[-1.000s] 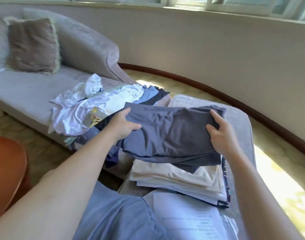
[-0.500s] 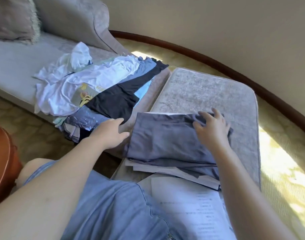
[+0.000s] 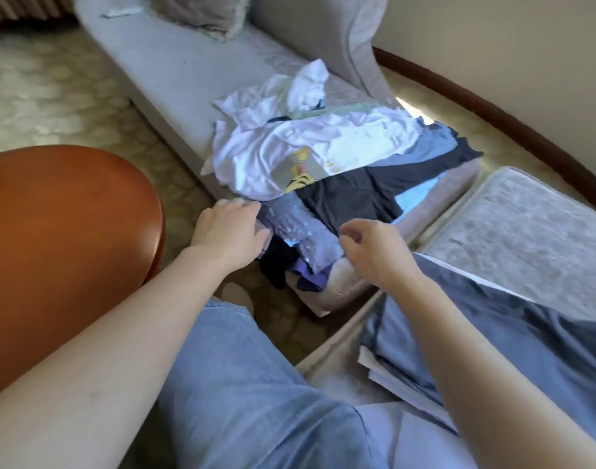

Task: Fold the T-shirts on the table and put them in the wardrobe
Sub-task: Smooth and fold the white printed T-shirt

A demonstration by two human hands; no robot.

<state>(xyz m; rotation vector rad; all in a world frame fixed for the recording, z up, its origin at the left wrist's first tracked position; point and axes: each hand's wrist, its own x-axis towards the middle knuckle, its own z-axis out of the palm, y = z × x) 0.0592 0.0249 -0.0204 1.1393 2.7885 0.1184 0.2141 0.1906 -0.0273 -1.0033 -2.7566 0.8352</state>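
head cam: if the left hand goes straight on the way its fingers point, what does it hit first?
Most likely the speckled lavender garment: the fingertips of the left hand look right beside its edge. The white T-shirt lies just beyond. Depth is unclear from one view.

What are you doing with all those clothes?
Someone is folding T-shirts. A folded dark grey T-shirt tops a stack on the pale grey cushioned stool. Both hands reach toward the messy pile of unfolded clothes on the grey sofa; the left hand touches a lilac garment, the right hand hovers, holding nothing.
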